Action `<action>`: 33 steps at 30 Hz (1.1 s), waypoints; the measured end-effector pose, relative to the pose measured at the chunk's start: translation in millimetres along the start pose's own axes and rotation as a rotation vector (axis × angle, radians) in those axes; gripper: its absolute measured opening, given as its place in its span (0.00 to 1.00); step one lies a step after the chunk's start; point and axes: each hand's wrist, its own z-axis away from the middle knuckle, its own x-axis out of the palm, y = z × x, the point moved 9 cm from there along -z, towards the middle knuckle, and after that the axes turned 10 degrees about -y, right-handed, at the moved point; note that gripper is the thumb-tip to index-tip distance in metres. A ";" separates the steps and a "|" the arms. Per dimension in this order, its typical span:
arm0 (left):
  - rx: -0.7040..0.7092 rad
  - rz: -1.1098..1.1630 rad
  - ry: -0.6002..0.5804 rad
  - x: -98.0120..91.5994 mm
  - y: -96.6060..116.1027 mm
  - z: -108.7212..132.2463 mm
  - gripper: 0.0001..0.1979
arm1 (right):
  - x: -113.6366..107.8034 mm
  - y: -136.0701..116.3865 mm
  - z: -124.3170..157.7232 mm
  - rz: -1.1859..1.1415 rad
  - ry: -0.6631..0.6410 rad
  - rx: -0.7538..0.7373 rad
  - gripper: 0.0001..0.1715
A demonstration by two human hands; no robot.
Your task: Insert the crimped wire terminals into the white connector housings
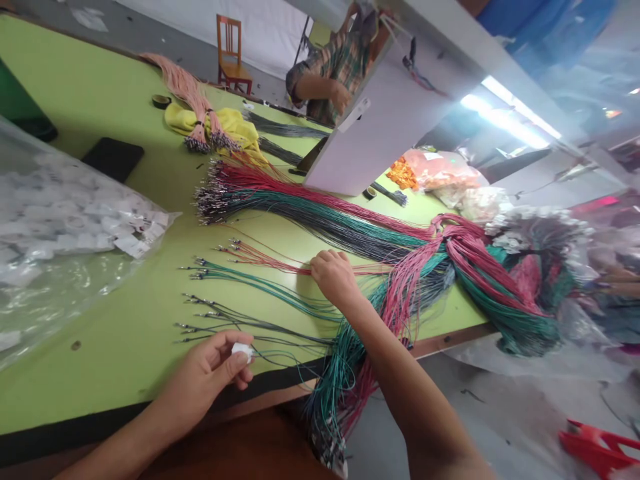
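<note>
Between the thumb and fingers of my left hand (215, 367) is a small white plastic connector (243, 351), with thin green and dark wires trailing from it to the right. My right hand (334, 277) is closed over a few red wires (270, 260) lying on the table. Below these are loose green wires (250, 279) and dark wires (250, 317), their metal-tipped ends pointing left. A thick bundle of red, green and black wires (310, 207) stretches behind my right hand. More wires (345, 353) hang over the front edge by my right forearm.
A clear bag of white connectors (75, 207) lies at left on the green table (125, 300). Behind are a black phone (114, 159), pink wires (185, 90) and a yellow cloth (240, 127). A white panel (360, 147) stands at the back, with another person (330, 73) beyond it.
</note>
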 end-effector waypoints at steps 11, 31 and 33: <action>-0.007 -0.032 -0.005 0.4 -1.9 0.9 0.16 | -57.3 -55.1 51.1 -0.440 0.138 -0.186 0.09; 0.006 -0.025 -0.035 1.7 5.2 1.9 0.15 | -6.9 -89.7 84.0 -1.024 -0.076 -0.009 0.08; 0.008 -0.015 -0.035 1.9 5.8 2.3 0.15 | -10.7 -89.2 85.1 -0.987 -0.047 -0.013 0.09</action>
